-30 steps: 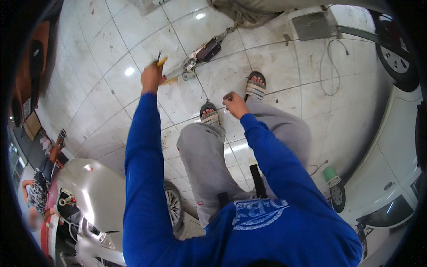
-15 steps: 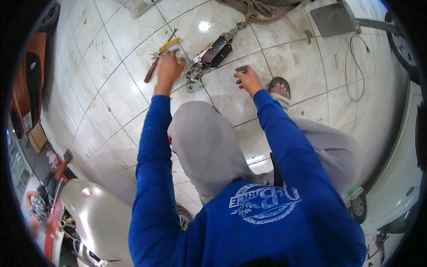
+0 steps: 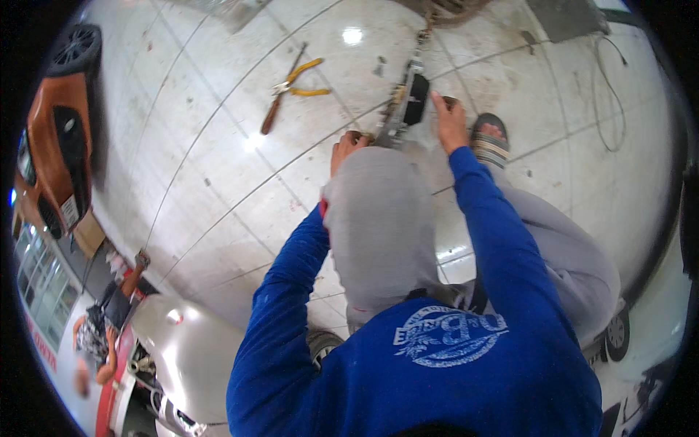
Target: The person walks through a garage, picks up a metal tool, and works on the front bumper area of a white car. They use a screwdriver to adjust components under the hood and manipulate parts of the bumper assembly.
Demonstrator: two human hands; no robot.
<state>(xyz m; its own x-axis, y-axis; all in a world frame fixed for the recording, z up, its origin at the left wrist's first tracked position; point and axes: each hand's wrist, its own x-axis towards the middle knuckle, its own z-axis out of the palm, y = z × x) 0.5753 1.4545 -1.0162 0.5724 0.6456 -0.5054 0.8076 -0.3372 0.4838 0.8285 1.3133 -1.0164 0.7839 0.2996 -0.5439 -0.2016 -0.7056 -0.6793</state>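
Note:
A long metal mechanism (image 3: 397, 116) with a black boxy part (image 3: 417, 100) lies on the tiled floor ahead of my knee, its far end joined to a chain (image 3: 423, 36). My left hand (image 3: 349, 149) has its fingers curled round the near end of this mechanism; my knee hides part of that grip. Just right of the black part, a small gap away, my right hand (image 3: 451, 122) hovers with fingers bent and thumb apart, apparently holding nothing. To the left, yellow-handled pliers (image 3: 297, 79) lie spread across a screwdriver (image 3: 271, 116) with a reddish-brown handle.
My sandalled foot (image 3: 491, 138) rests right of the mechanism. Behind it are a thin cable (image 3: 608, 95) and a grey flat piece (image 3: 564, 18). An orange car (image 3: 62, 138) stands far left, a silver body panel (image 3: 189, 357) lower left. Another person (image 3: 98, 328) sits beyond the panel.
My left hand has left the pliers, which now lie open on the floor, and moved right to the mechanism's near end. The mechanism appears tipped more on its side. My view has shifted.

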